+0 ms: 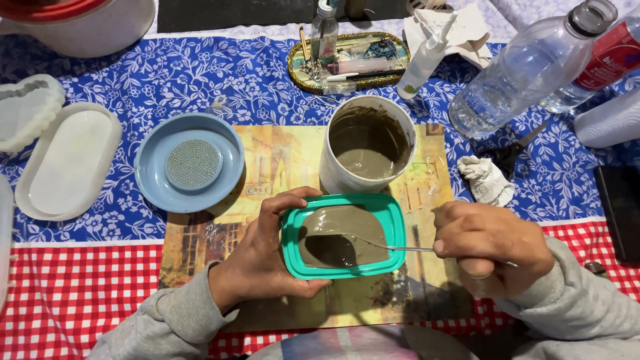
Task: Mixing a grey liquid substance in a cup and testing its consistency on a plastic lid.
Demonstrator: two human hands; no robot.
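My left hand (263, 257) grips the left end of a teal rectangular mould (397, 227) that holds grey-brown wet paste. My right hand (490, 253) pinches a thin metal spoon (400, 249) whose bowl lies in the paste at the mould's left side. Just behind the mould stands a white tub (333, 177) partly filled with the same grey-brown paste. Both rest on a yellowish picture placemat (280, 160).
A blue dish (153, 160) with a round studded disc sits at left, beside white oval moulds (70, 163). Behind are a gold-rimmed tray (297, 67) of small tools, a clear plastic bottle (527, 70), a crumpled tissue (487, 180), scissors (517, 150) and a dark object (620, 210) at right.
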